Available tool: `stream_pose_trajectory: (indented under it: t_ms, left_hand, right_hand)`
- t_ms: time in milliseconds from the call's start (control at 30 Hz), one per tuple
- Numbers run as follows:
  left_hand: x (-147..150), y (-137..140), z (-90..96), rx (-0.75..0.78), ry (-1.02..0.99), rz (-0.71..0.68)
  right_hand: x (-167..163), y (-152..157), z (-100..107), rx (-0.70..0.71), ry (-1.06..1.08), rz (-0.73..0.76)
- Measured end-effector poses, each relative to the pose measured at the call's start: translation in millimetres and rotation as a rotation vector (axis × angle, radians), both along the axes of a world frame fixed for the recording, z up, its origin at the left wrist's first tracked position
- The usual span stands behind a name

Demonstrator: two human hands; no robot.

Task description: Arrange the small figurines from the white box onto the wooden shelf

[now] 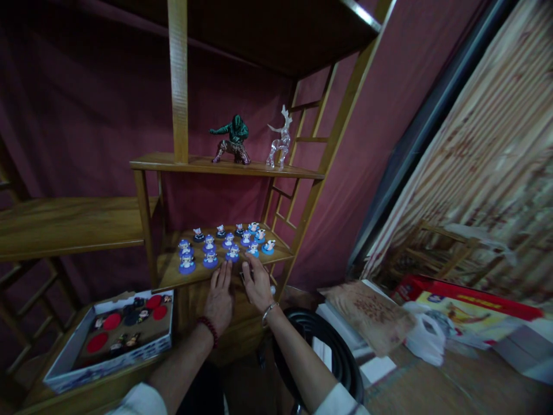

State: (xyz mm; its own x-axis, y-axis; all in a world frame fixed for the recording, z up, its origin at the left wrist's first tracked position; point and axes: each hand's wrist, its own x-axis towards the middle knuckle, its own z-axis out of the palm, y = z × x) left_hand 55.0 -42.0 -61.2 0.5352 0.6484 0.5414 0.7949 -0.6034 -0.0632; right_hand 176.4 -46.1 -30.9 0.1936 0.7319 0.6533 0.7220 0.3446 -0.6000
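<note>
Several small figurines on round purple, blue and dark bases stand in loose rows on the lower wooden shelf. My left hand rests at the shelf's front edge, fingers stretched out and lying flat, just in front of a purple-based figurine. Beside it, my right hand has its fingers extended, with the tips close to a blue-based figurine; whether they touch it I cannot tell. Neither hand visibly holds anything.
A green-and-bronze statue and a clear deer figurine stand on the upper shelf. At lower left is an open box with figurines and red discs. A round black stool, flattened cardboard and a plastic bag lie to the right.
</note>
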Motion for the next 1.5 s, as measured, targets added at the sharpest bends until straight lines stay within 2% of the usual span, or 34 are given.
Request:
stream_pose_trajectory:
  t_ms: [100,300,633,1033,1500]
  left_hand:
    - [0.4,-3.2,3.3,-0.011,0.042,-0.002]
    - [2.1,-3.9,4.2,-0.023,0.002,-0.015]
    - [2.3,-4.1,6.8,-0.056,0.013,-0.014]
    - [2.0,-3.0,4.8,-0.061,0.014,-0.020]
    - [2.1,-0.5,2.2,-0.039,0.013,-0.016]
  right_hand:
    - [12.2,0.8,-7.7,0.035,-0.056,-0.049]
    - [30.8,9.2,-18.3,0.012,-0.150,-0.264]
    - [29.1,27.5,-13.1,-0.034,-0.152,-0.459]
    - [19.5,30.2,12.0,-0.357,-0.180,-0.526]
    - [23.8,35.5,7.6,-0.367,-0.192,-0.520]
